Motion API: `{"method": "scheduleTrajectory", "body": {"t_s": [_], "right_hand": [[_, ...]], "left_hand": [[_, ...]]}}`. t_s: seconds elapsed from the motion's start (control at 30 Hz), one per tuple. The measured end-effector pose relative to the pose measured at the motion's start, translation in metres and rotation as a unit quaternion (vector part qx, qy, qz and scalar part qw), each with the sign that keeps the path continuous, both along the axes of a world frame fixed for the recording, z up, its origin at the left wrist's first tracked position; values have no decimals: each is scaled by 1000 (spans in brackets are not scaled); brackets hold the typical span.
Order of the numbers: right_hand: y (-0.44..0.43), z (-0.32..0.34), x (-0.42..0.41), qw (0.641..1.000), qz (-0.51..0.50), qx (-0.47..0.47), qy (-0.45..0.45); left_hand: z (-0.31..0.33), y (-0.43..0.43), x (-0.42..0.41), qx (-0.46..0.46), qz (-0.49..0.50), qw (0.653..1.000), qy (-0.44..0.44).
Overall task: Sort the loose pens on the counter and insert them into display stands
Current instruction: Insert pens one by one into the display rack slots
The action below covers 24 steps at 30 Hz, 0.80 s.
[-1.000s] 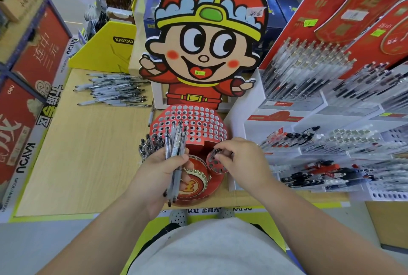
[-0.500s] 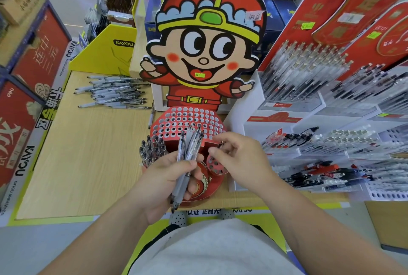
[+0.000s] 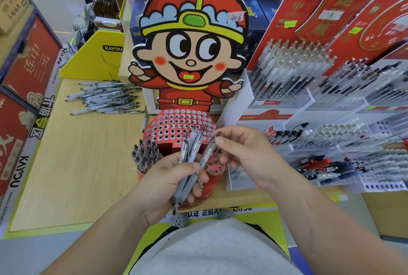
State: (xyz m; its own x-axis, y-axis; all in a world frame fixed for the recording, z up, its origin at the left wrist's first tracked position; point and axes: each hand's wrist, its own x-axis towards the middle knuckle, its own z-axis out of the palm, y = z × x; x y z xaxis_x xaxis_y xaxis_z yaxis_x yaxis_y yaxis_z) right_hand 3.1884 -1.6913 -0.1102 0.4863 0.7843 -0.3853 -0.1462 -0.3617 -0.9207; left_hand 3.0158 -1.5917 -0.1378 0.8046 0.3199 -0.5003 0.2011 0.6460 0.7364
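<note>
1. The left hand (image 3: 167,183) is gripping a bundle of clear grey-gripped pens (image 3: 194,151), hiding part of the red perforated cardboard stand (image 3: 176,122).
2. The right hand (image 3: 249,157) is pinching one clear pen (image 3: 209,150) near its top.
3. Loose clear pens (image 3: 106,98) are lying along the far edge of the pale wooden counter (image 3: 77,164), with bare wood stretching out on the left.
4. The pinched pen is now angling away from the bundle, which it was against half a second ago.

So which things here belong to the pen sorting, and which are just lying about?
Job: left hand, gripping pen bundle; right hand, pinching one pen; red holed stand; loose pens on counter.
Lying about: cartoon cutout; filled racks at right; yellow box.
</note>
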Motion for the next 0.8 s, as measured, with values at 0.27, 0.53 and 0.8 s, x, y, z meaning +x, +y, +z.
{"method": "scheduleTrajectory", "body": {"t_s": [0.27, 0.53, 0.8], "right_hand": [[-1, -2, 0, 999, -38, -9, -18], [-18, 12, 35, 989, -107, 19, -98], [-24, -16, 32, 934, -15, -82, -347]], "left_hand": [[-1, -3, 5, 36, 21, 998, 47], [-8, 2, 2, 23, 91, 992, 86], [-13, 3, 2, 1, 110, 990, 93]]}}
